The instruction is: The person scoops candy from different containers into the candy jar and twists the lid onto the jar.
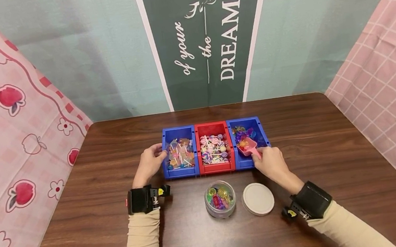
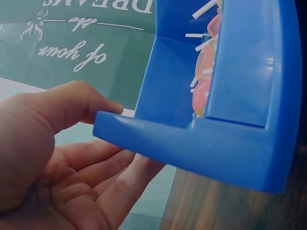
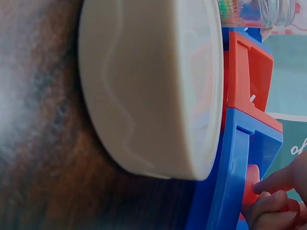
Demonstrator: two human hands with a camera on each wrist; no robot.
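Note:
In the head view my left hand [image 1: 153, 160] is at the outer side of the left blue bin [image 1: 167, 174]. Its thumb and fingers pinch that bin's side wall [image 2: 144, 139], as the left wrist view shows. My right hand [image 1: 271, 163] holds a small pink scoop [image 1: 254, 149] by its handle. The scoop's bowl lies inside the right blue bin [image 1: 261, 126], with orange and yellow pieces in it. Purple, blue and yellow translucent pieces [image 1: 242, 133] lie behind it in the bin. From the right wrist, fingers [image 3: 276, 211] curl around the scoop's handle.
Between the blue bins sits a red bin [image 1: 216, 168] of lollipop-shaped pieces; similar pieces [image 1: 180, 154] fill the left bin. In front stand an uncovered clear jar [image 1: 221, 212] of colourful pieces and a white lid [image 1: 258, 199]. All rest on a brown wooden table [image 1: 95, 216].

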